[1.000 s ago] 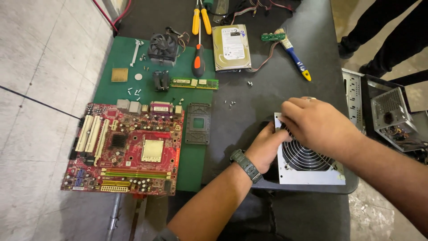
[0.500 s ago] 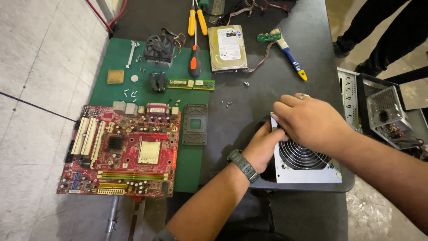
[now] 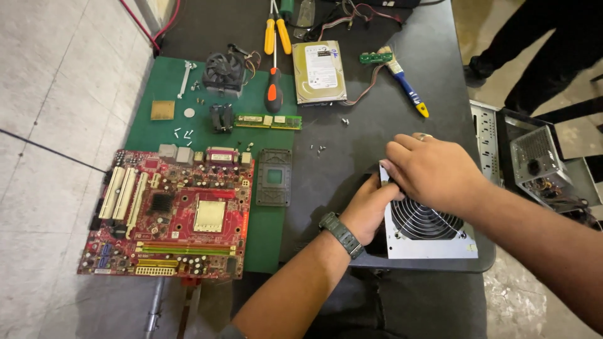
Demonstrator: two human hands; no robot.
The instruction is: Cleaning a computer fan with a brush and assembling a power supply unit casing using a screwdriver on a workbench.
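Here we list the near right corner of the dark table (image 3: 377, 100) first: a grey power supply unit (image 3: 433, 235) with a round fan grille lies flat there. Our left hand (image 3: 370, 207), a dark watch on its wrist, grips the unit's left side, fingers curled on the casing. Our right hand (image 3: 433, 169), a ring on one finger, lies over the unit's top left corner, fingers pressed together on the metal edge.

On the green mat (image 3: 169, 81) to the left:
- red motherboard (image 3: 173, 213), flat, at the near left;
- black socket frame (image 3: 274, 177), just beside the motherboard's right edge;
- memory stick (image 3: 268, 121), beyond the frame;
- cooler fan (image 3: 223, 70), at the far side;
- red-handled screwdriver (image 3: 272, 94), right of the fan.

On the bare table: hard drive (image 3: 319, 72), a blue and yellow brush (image 3: 405, 88) right of it, and yellow-handled pliers (image 3: 277, 31) at the far edge. An open computer case (image 3: 540, 166) stands off the table, right.
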